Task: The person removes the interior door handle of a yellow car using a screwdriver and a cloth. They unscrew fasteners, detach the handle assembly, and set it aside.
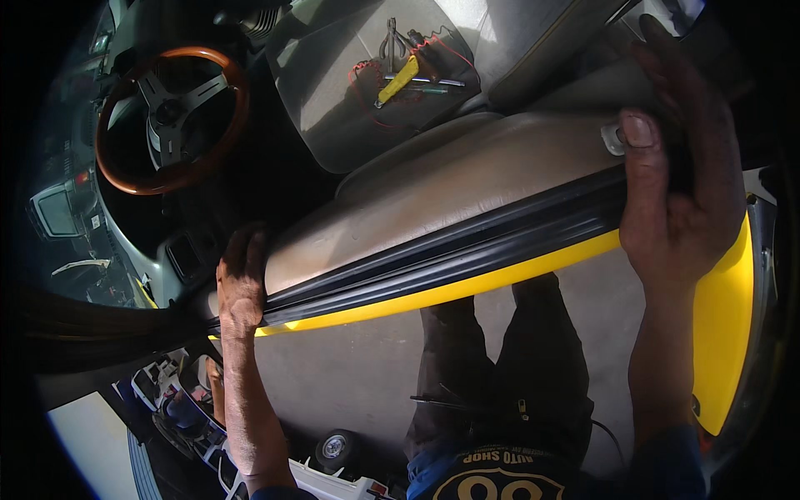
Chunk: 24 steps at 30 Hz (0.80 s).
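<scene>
A tan door panel runs along the inside of a yellow car door, with black window-slot trim between them. My left hand is wrapped over the panel's front end, fingers bent across the edge and thumb hidden. At the rear end my right hand rests with fingers stretched up and thumb apart. Its thumb tip lies beside a small pale knob on the panel. The fingers lie in deep shade, and what they touch is hard to see.
Beyond the panel is a grey seat bearing pliers, a yellow-handled tool and red wire. A wood-rimmed steering wheel stands at left. Below, on the floor, are a wheel and another vehicle's white bodywork.
</scene>
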### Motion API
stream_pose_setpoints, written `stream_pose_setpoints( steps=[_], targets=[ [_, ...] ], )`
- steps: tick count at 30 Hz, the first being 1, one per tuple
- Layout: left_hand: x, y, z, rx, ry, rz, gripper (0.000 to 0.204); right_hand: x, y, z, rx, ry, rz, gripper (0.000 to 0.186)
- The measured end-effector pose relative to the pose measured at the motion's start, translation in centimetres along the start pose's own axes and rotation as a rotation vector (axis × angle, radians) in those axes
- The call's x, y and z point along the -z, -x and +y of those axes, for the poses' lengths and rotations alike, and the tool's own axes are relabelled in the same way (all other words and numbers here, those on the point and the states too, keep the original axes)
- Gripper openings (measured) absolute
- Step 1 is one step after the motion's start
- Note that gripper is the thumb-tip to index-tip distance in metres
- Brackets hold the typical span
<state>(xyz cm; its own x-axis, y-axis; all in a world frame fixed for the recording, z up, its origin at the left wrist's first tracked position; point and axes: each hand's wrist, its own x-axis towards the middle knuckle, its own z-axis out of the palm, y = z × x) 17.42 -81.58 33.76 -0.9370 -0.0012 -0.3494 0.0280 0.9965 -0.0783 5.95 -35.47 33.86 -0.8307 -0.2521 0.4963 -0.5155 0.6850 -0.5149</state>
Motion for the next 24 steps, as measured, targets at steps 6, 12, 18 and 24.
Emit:
stream_pose_setpoints(
  steps=[6, 12, 18, 24],
  targets=[
    [-2.3, -13.7, -0.2, 0.017, 0.494, -0.101, 0.023, 0.5, -0.8, -1.4, -0.122, 0.412, -0.174, 0.047],
    [-13.5, -36.0, 9.0, -0.485, 0.252, 0.039, 0.033, 2.1, 0.7, -3.5, -0.396, 0.421, -0.211, 0.052],
    [-19.6, -42.3, 15.0, -0.666, 0.004, -0.067, 0.021, 2.0, -0.1, -3.8, -0.346, 0.356, -0.288, 0.049],
    [-14.6, -43.2, 13.2, -0.819, 0.273, 0.122, 0.028, 2.0, -0.7, -3.5, -0.322, 0.262, -0.282, 0.044]
  ],
)
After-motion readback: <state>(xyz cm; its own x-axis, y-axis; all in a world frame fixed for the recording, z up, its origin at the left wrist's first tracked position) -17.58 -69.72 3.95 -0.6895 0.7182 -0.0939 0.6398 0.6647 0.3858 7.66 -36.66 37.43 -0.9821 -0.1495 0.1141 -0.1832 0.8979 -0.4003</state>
